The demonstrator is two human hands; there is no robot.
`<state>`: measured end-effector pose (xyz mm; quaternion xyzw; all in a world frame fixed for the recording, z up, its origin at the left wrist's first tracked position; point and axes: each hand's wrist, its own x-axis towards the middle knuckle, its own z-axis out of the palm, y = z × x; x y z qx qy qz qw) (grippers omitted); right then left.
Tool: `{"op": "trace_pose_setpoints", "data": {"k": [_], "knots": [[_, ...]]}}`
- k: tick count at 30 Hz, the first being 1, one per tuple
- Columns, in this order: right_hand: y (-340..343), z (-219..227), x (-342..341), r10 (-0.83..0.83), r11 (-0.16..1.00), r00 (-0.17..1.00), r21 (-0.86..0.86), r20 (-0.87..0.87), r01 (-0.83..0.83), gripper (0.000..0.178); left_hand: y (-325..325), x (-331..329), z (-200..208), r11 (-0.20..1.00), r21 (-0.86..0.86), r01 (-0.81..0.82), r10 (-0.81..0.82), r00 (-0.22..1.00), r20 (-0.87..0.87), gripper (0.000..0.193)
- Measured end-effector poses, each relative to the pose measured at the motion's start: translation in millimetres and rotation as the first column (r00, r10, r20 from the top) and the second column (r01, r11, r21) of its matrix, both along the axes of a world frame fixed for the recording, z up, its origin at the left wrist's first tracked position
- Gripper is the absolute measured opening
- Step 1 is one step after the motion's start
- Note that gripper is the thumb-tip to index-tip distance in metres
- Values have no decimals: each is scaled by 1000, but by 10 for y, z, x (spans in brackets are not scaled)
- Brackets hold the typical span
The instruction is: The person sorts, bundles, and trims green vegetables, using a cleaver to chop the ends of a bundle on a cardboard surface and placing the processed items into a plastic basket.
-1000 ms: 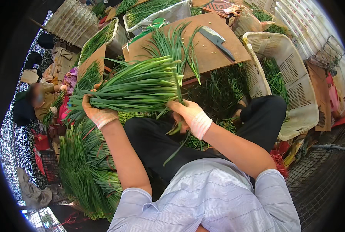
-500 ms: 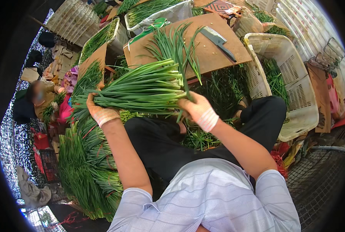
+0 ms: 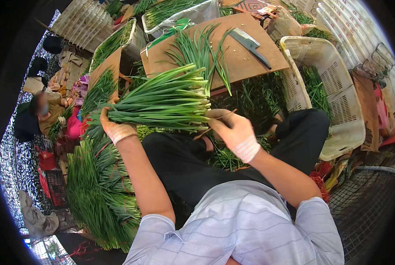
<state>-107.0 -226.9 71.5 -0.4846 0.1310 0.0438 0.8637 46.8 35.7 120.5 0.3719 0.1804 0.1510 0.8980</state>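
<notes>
A thick bunch of garlic chives (image 3: 162, 99) lies sideways above my lap, pale stem ends to the right. My left hand (image 3: 117, 126), in a light glove, is closed round its leafy end. At the lower stem ends, my gloved right hand (image 3: 236, 134) has its thumb and fingers pinched together. A thin brownish strand shows by those fingers, but what they grip is too small to make out. Just beyond the bunch, loose chives (image 3: 197, 51) lie on a brown board (image 3: 263, 48) beside a cleaver (image 3: 250, 46) with a dark handle.
Tied chive bunches (image 3: 104, 194) are piled at my left. A white plastic crate (image 3: 345, 112) with greens stands at the right. Cut leaves (image 3: 226, 157) litter the ground between my legs. More filled crates (image 3: 182, 20) stand beyond the board. Another person (image 3: 47, 112) sits at far left.
My right hand has shifted slightly right and down along the stem ends. The long green leaf that hung by its fingers no longer shows there. My left hand keeps its hold.
</notes>
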Motion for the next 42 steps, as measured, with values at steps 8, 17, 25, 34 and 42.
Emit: {"op": "trace_pose_setpoints", "data": {"k": [8, 17, 25, 34, 42], "knots": [[49, -154, -40, -297, 705, 904, -568, 308, 425, 22, -102, -90, 75, 999, -29, 28, -27, 999, 44, 26], [0, -201, 140, -143, 556, 917, -737, 373, 386, 16, -311, -193, 167, 999, -26, 34, -33, 998, 52, 22], [-407, -369, 298, -279, 792, 926, -484, 256, 372, 8, -11, -81, 19, 998, 7, 55, -56, 991, 123, 31], [-343, -191, -132, 146, 757, 954, -651, 260, 62, 29, 27, -81, 14, 998, 9, -56, 55, 998, 30, 29], [153, 172, 213, 199, 980, 968, 12, -153, -199, 35, -241, -137, 29, 999, 5, 49, -49, 987, 151, 31]]}}
